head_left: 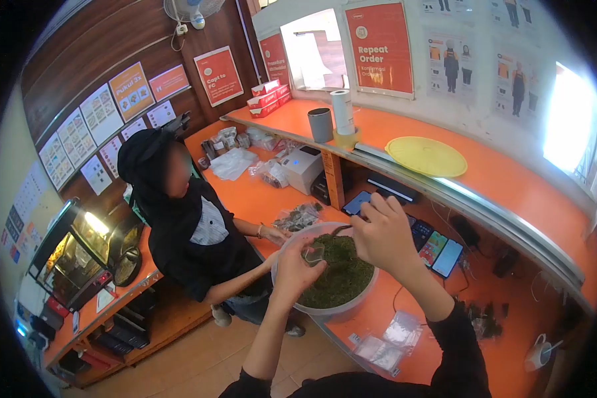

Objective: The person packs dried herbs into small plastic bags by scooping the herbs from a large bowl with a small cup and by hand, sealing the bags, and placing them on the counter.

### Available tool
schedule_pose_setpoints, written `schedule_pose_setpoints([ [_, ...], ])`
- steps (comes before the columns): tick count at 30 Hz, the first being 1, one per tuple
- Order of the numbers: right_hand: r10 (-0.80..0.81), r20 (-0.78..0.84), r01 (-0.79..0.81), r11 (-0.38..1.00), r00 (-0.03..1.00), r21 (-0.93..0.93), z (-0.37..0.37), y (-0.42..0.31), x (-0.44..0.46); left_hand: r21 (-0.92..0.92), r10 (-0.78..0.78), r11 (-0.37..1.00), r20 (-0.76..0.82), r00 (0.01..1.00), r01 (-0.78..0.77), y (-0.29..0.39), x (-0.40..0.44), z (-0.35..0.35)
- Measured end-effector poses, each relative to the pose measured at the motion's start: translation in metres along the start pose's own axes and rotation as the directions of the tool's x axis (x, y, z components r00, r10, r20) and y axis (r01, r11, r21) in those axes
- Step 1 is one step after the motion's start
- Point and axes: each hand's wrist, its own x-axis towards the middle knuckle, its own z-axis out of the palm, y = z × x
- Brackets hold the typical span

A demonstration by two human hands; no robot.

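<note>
A round translucent plastic tub (338, 307) stands at the counter's edge, holding a finely chopped green mass (345, 268). Above its left side, my left hand (295, 275) pinches a small clear plastic bag (314, 254) between thumb and fingers. My right hand (386, 232) is raised over the tub's right side, its fingers closed on a thin dark utensil (341, 230). That looks like a spoon, though its tip is hard to make out. Beyond the tub lies a pile of small filled bags (298, 217).
A co-worker in black (186, 225) stands at the left, hands near the tub. Flat clear bag packs (381, 351) lie on the orange counter, with phones (447, 257) farther right. A yellow lid (426, 156) rests on the upper shelf. A mug (538, 355) is at the lower right.
</note>
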Motion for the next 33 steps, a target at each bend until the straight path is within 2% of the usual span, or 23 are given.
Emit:
schedule_pose_setpoints([
  [1,-0.004,0.002,0.004,1.000,1.000,0.006,0.002,0.000,-0.003,-0.015,-0.010,1.000,-0.016,1.000,0.010,0.001,0.003,-0.003],
  [4,0.026,0.380,-0.024,1.000,0.925,-0.010,0.032,-0.006,-0.029,-0.017,-0.003,1.000,-0.066,0.998,0.002,-0.004,-0.001,0.001],
  [5,0.027,0.379,-0.024,1.000,0.925,-0.010,0.047,-0.013,-0.040,-0.004,0.025,1.000,-0.096,0.995,-0.026,-0.005,0.000,0.003],
  [6,0.012,0.489,-0.023,1.000,0.872,0.016,0.059,-0.022,-0.050,-0.006,0.022,1.000,-0.097,0.995,-0.023,-0.001,-0.003,0.002],
  [7,-0.004,0.588,-0.023,0.999,0.809,0.039,0.066,-0.027,-0.057,-0.091,-0.028,0.996,-0.055,0.998,0.023,0.005,-0.005,-0.001],
  [8,-0.004,0.583,-0.019,0.999,0.812,0.035,0.069,-0.028,-0.061,-0.172,-0.068,0.983,-0.011,0.998,0.065,0.009,-0.002,-0.003],
  [9,0.006,0.453,-0.052,0.995,0.891,0.090,0.069,-0.028,-0.061,-0.171,-0.061,0.984,-0.016,0.998,0.057,0.008,-0.002,-0.005],
  [10,0.026,0.316,-0.078,0.985,0.949,0.152,0.068,-0.028,-0.060,-0.251,-0.076,0.965,0.004,0.997,0.075,0.005,-0.006,-0.006],
  [11,0.028,0.313,-0.079,0.985,0.949,0.154,0.068,-0.029,-0.057,-0.327,-0.093,0.940,0.028,0.995,0.097,0.003,-0.009,-0.007],
  [12,0.087,0.195,-0.135,0.959,0.977,0.250,0.057,-0.034,-0.045,-0.325,-0.094,0.940,0.031,0.995,0.099,0.003,-0.010,-0.008],
  [13,0.158,0.082,-0.177,0.921,0.984,0.347,0.051,-0.038,-0.039,-0.416,-0.112,0.902,0.033,0.993,0.115,0.004,-0.012,-0.007],
  [14,0.162,0.091,-0.184,0.919,0.983,0.349,0.052,-0.043,-0.040,-0.503,-0.134,0.854,0.039,0.990,0.135,0.005,-0.016,-0.006],
  [16,0.232,0.203,-0.303,0.820,0.951,0.485,0.054,-0.049,-0.044,-0.561,-0.138,0.814,0.067,0.988,0.152,0.014,-0.022,-0.007],
  [17,0.231,0.208,-0.305,0.820,0.950,0.484,0.058,-0.051,-0.047,-0.615,-0.133,0.773,0.087,0.987,0.158,0.018,-0.024,-0.009],
  [18,0.306,0.141,-0.331,0.761,0.941,0.558,0.063,-0.053,-0.050,-0.617,-0.136,0.771,0.087,0.987,0.161,0.021,-0.028,-0.009],
  [19,0.385,0.078,-0.344,0.696,0.920,0.631,0.065,-0.053,-0.050,-0.687,-0.148,0.711,0.062,0.987,0.150,0.023,-0.032,-0.010],
  [20,0.383,0.078,-0.343,0.695,0.920,0.631,0.064,-0.053,-0.050,-0.751,-0.162,0.646,0.038,0.986,0.135,0.024,-0.035,-0.011],
  [22,0.405,0.084,-0.338,0.613,0.911,0.714,0.052,-0.057,-0.046,-0.766,-0.180,0.633,-0.003,0.984,0.114,0.026,-0.041,-0.013],
  [26,0.358,0.134,-0.341,0.614,0.924,0.712,0.040,-0.054,-0.047,-0.757,-0.171,0.651,-0.084,0.982,0.049,0.033,-0.051,-0.017],
  [28,0.377,0.165,-0.357,0.526,0.912,0.772,0.037,-0.054,-0.049,-0.764,-0.165,0.643,-0.083,0.983,0.043,0.036,-0.054,-0.015],
  [33,0.356,0.124,-0.312,0.541,0.926,0.781,0.027,-0.058,-0.047,-0.773,-0.149,0.633,-0.067,0.987,0.043,0.041,-0.061,-0.015],
])
